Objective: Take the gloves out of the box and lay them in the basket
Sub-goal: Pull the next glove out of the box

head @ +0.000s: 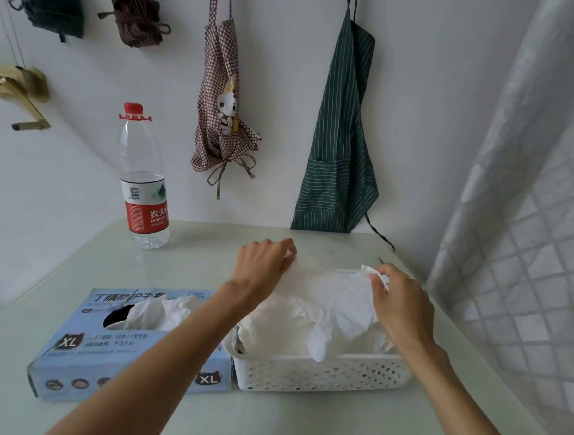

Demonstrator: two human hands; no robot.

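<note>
The held glove was thin, white, translucent and crinkled, stretched flat between both hands just above the basket. Left hand pinched its far-left edge, fingers curled down over the film. Right hand pinched the far-right corner, a small bunched bit sticking out past the fingertips. Below it lay a pile of gloves, same white crumpled material, heaped in the basket and spilling over the near rim; count in the pile could not be told.

One basket: white plastic, rectangular, perforated walls, at centre-right of the table. One box: light blue cardboard, flat, "XL" printed twice on its near faces, Chinese text on top, touching the basket's left side. Its oval top opening was dark, with more white gloves puffing out of it; number unclear. The left forearm crossed over the box's right end.

One water bottle stood upright at the far left of the table, clear with a red cap and red-white label, well apart from the box. The table was pale green and glossy.

On the far wall hung two aprons: a red-checked apron with a cartoon patch, and a green striped apron to its right. Two folded umbrellas hung at upper left: a dark umbrella and a brown umbrella. A white patterned curtain was on the right.
</note>
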